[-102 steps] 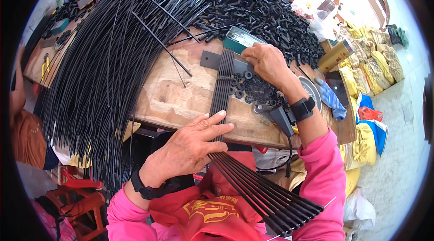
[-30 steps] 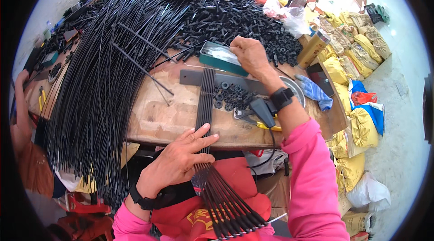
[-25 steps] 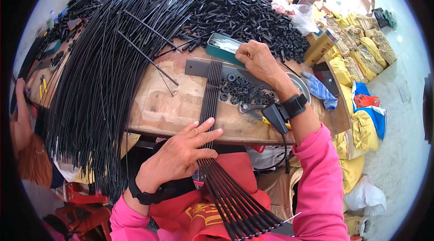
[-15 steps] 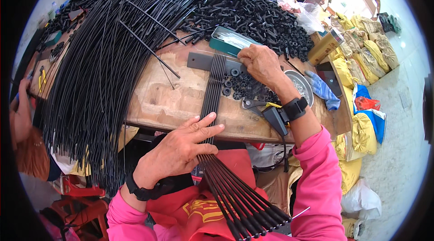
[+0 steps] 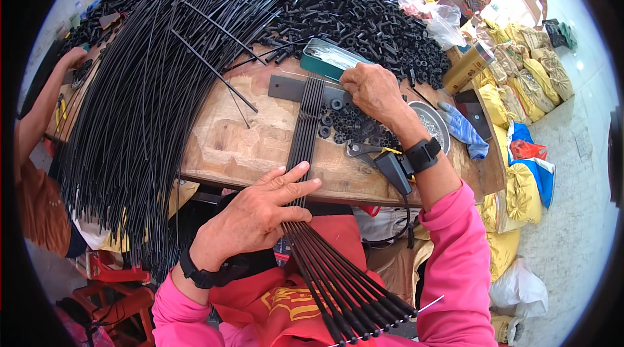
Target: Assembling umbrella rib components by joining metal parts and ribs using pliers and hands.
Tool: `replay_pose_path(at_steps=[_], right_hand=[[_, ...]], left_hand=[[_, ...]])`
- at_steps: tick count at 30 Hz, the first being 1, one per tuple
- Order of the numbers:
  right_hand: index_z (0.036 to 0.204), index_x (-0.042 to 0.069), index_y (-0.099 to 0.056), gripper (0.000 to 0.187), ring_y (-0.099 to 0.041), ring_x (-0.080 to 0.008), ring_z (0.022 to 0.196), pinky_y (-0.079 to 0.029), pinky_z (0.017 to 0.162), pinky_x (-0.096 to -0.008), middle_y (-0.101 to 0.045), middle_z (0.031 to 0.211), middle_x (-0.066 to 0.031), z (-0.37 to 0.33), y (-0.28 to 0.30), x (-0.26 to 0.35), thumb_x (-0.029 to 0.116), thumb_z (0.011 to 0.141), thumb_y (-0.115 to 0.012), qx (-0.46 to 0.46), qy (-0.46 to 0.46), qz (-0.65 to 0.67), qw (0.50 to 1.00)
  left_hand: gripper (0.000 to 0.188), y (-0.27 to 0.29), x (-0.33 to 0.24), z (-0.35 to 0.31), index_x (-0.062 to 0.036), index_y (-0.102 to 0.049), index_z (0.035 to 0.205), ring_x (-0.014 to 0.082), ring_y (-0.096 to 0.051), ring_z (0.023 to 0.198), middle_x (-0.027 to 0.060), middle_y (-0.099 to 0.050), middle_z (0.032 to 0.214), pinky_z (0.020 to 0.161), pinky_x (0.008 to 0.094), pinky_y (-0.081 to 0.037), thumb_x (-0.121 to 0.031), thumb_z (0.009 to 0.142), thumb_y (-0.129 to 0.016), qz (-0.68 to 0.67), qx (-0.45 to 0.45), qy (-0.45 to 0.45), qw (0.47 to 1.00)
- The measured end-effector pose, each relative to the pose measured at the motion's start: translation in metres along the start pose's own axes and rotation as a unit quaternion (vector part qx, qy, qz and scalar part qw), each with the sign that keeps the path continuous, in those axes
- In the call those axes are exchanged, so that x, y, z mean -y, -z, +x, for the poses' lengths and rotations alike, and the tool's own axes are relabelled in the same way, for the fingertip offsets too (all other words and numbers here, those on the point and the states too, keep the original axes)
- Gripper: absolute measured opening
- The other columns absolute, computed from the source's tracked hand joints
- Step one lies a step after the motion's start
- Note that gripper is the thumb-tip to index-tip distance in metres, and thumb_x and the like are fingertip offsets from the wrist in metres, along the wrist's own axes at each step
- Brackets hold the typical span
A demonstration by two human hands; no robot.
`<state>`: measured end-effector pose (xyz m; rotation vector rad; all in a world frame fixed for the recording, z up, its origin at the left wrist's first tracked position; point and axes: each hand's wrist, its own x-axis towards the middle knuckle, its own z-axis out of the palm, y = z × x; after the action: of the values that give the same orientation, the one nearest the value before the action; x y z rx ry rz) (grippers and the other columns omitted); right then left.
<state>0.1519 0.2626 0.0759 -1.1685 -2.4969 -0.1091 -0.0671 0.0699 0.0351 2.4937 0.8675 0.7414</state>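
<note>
A flat row of thin black rods (image 5: 305,129) runs over the table's front edge, fanning out toward my lap into thicker dark ends. My left hand (image 5: 253,210) grips this row at the table edge, two fingers stretched across it. A thin pale wire (image 5: 431,303) passes across the fanned ends. My right hand (image 5: 374,90) is closed in a pinch on a thin metal wire (image 5: 296,74) that lies across the rods' far part. Under the rods sits a dark flat bar (image 5: 284,87) with a hole. Just beyond my right hand is a teal tin (image 5: 313,64) of fine pale wires.
A large heap of long black rods (image 5: 143,106) covers the left. Small black parts (image 5: 364,12) are piled behind. Black rings (image 5: 351,122), pliers (image 5: 361,151), a metal bowl (image 5: 442,132), a glove (image 5: 465,129) and a gold flask (image 5: 468,67) lie right. A co-worker's arm (image 5: 42,103) reaches in left.
My hands and the rods have barely moved. The co-worker's arm at the left has reached forward over the table. The person in the background has shifted right.
</note>
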Motion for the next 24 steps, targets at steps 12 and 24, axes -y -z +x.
replay_pose_path(at_steps=[12,24], right_hand=[[0.08,0.006,-0.068,0.013,-0.061,-0.0308,0.079,-0.048,0.071,-0.0405,-0.062,0.079,-0.0134,0.001,0.001,0.006,0.012,0.08,-0.056,0.031,0.013,-0.071,0.997],[0.083,0.007,-0.068,0.013,-0.061,-0.0332,0.077,-0.048,0.07,-0.0417,-0.062,0.079,-0.0154,0.003,-0.003,-0.003,0.012,0.079,-0.057,0.03,0.014,-0.015,0.999]], left_hand=[[0.034,0.0,0.0,0.0,-0.0104,-0.068,0.093,0.0341,-0.033,0.133,0.012,-0.048,0.134,0.106,0.0485,-0.033,0.004,0.062,-0.064,-0.009,-0.006,0.004,1.0],[0.016,0.003,0.0,0.0,-0.0113,-0.067,0.092,0.033,-0.032,0.134,0.0079,-0.047,0.137,0.105,0.0492,-0.034,-0.012,0.076,-0.067,0.003,0.005,0.007,1.0]])
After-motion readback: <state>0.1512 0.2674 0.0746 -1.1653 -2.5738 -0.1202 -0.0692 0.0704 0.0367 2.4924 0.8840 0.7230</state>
